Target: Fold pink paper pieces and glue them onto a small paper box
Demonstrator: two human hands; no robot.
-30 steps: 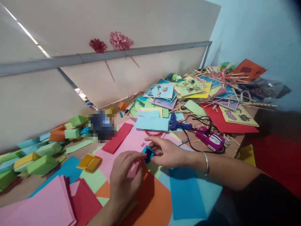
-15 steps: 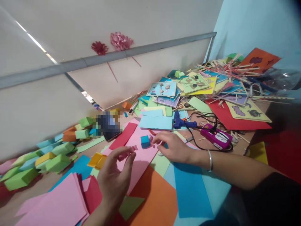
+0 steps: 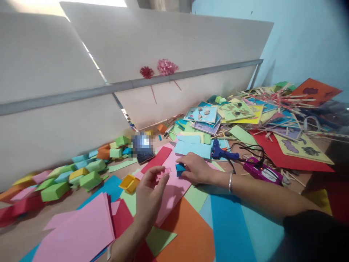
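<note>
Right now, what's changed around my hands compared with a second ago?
Your right hand and left hand were both at the blue box; it was let go, then the right moved left and took hold again. The left has drawn back, pinching a small pink piece. The glue gun and yellow box stayed put.

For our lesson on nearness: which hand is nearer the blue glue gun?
Right. The right hand is just left of the blue glue gun; the left hand is farther left.

held blue box (image 3: 179,169): 1 | glue gun (image 3: 218,151): 1 | flowers (image 3: 147,72) (image 3: 167,67): 2
</note>
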